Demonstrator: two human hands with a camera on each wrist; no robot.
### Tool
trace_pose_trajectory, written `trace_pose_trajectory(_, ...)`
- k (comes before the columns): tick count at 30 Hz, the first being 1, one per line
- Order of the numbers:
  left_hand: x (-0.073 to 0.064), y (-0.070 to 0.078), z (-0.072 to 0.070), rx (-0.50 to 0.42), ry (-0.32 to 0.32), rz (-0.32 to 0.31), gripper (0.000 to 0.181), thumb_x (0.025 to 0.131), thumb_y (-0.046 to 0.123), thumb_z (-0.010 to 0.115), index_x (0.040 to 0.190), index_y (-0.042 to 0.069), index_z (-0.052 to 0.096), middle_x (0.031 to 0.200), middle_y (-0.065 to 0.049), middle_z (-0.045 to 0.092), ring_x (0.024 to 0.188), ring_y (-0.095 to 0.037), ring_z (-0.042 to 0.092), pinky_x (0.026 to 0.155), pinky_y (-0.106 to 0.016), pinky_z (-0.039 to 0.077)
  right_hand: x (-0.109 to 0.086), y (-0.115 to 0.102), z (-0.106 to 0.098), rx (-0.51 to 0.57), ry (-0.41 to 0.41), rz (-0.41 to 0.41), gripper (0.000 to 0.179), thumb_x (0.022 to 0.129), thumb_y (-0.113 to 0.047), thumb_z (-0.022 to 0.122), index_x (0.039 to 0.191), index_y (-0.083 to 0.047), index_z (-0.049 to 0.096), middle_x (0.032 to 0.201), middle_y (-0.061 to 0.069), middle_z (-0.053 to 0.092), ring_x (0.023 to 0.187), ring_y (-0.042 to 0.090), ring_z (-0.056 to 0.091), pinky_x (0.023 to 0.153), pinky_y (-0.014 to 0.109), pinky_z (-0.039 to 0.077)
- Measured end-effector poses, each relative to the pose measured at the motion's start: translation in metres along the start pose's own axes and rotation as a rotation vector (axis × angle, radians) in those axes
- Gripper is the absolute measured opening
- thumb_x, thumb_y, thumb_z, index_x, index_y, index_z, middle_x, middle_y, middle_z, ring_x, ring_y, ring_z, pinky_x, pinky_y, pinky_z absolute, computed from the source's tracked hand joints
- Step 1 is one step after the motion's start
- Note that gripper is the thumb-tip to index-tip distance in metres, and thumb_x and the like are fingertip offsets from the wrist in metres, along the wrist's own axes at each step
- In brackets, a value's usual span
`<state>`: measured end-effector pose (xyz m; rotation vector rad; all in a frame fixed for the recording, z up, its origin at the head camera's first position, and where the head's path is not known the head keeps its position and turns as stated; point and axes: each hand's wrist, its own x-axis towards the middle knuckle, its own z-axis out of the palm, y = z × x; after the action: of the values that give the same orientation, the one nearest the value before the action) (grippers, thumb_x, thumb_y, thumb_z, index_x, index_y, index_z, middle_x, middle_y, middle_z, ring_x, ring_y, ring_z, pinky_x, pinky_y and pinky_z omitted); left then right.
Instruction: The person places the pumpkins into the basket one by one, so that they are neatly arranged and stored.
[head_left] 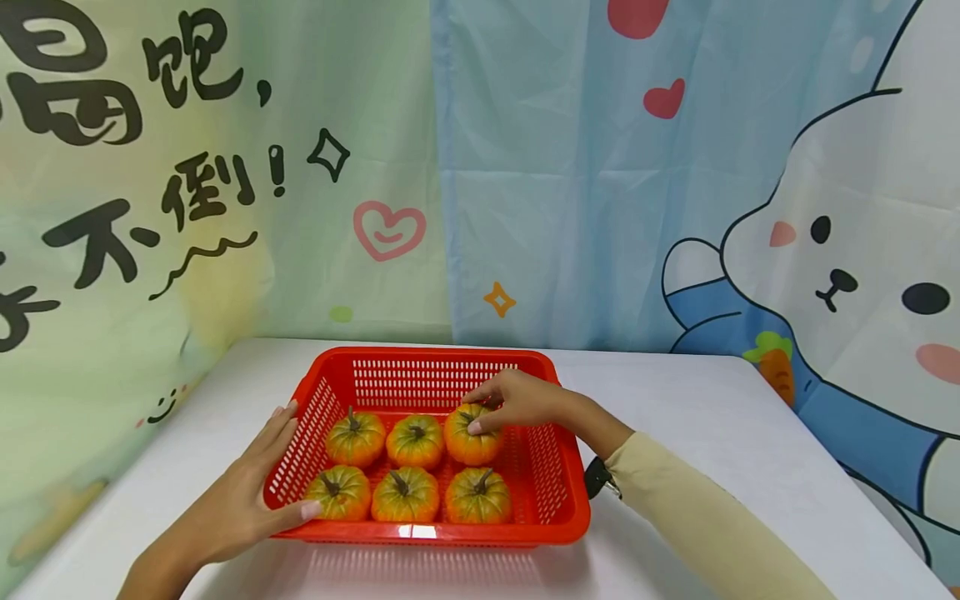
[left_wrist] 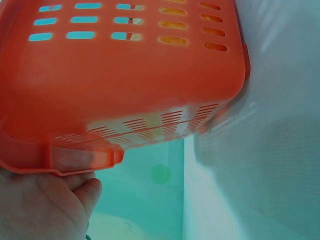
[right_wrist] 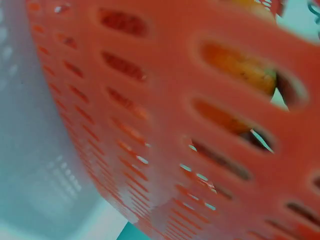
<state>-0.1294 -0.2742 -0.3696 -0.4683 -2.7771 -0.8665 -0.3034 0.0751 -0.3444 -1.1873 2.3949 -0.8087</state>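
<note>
A red plastic basket (head_left: 566, 500) sits on the white table, holding several small orange-and-green pumpkins in two rows. My right hand (head_left: 517, 400) reaches over the basket's right side and grips the back-row right pumpkin (head_left: 471, 446) from above, thumb and fingers around its top. My left hand (head_left: 247, 492) rests along the basket's left rim with its fingers extended, the thumb lying over the front left corner near a front-row pumpkin (head_left: 343, 492). In the left wrist view the left hand (left_wrist: 45, 205) touches the underside of the rim. The right wrist view shows mostly the slotted basket wall (right_wrist: 165, 100).
Other pumpkins, such as the front middle one (head_left: 406, 497) and the back left one (head_left: 355, 439), stand close together. The white table (head_left: 660, 400) extends to both sides of the basket. A printed curtain (head_left: 525, 167) hangs behind it.
</note>
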Motion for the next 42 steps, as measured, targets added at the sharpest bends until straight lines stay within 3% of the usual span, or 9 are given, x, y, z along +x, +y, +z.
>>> trace_pose_trajectory(5, 0.0011, 0.0008, -0.0009, -0.003, -0.001, 0.001, 0.099, 0.080, 0.041, 0.075, 0.153, -0.001, 0.022, 0.160, -0.014, 0.014, 0.146, -0.036, 0.009, 0.095, -0.072, 0.030, -0.0001, -0.0017, 0.0024, -0.061, -0.026, 0.022, 0.047, 0.087, -0.032, 0.073, 0.129, -0.011, 0.065, 0.114, -0.004, 0.068, 0.105, 0.012, 0.063, 0.088, 0.026, 0.049)
trace_pose_trajectory(19, 0.0009, -0.0011, 0.0006, -0.033, 0.001, 0.018, 0.098, 0.080, 0.038, 0.076, 0.153, 0.000, 0.022, 0.161, -0.013, 0.013, 0.146, -0.034, 0.007, 0.096, -0.072, 0.029, 0.0000, -0.0010, 0.0019, -0.073, -0.117, 0.048, 0.066, 0.084, -0.033, 0.077, 0.139, -0.006, 0.054, 0.127, 0.001, 0.062, 0.105, 0.012, 0.057, 0.090, 0.029, 0.047)
trace_pose_trajectory(32, -0.0003, -0.0016, -0.0002, -0.025, 0.000, 0.014, 0.099, 0.080, 0.039, 0.076, 0.154, 0.001, 0.021, 0.161, -0.011, 0.012, 0.147, -0.032, 0.006, 0.095, -0.071, 0.030, -0.0035, -0.0054, 0.0039, -0.042, -0.110, 0.061, 0.065, 0.084, -0.032, 0.076, 0.138, -0.003, 0.054, 0.129, 0.004, 0.062, 0.117, 0.017, 0.059, 0.093, 0.033, 0.048)
trace_pose_trajectory(38, 0.0004, -0.0018, 0.0003, -0.032, -0.001, 0.019, 0.099, 0.080, 0.038, 0.076, 0.154, 0.002, 0.021, 0.161, -0.011, 0.012, 0.147, -0.029, 0.005, 0.098, -0.069, 0.028, -0.0044, -0.0049, 0.0047, -0.042, -0.094, 0.078, 0.066, 0.084, -0.032, 0.077, 0.139, -0.004, 0.054, 0.128, 0.003, 0.063, 0.114, 0.016, 0.060, 0.090, 0.030, 0.049)
trace_pose_trajectory(42, -0.0002, -0.0028, -0.0010, -0.022, -0.008, 0.014, 0.098, 0.080, 0.038, 0.075, 0.153, 0.000, 0.021, 0.161, -0.013, 0.012, 0.146, -0.034, 0.007, 0.095, -0.072, 0.029, -0.0036, -0.0055, 0.0057, -0.071, -0.065, 0.071, 0.069, 0.085, -0.038, 0.075, 0.141, -0.004, 0.051, 0.129, 0.005, 0.062, 0.111, 0.015, 0.060, 0.090, 0.030, 0.049)
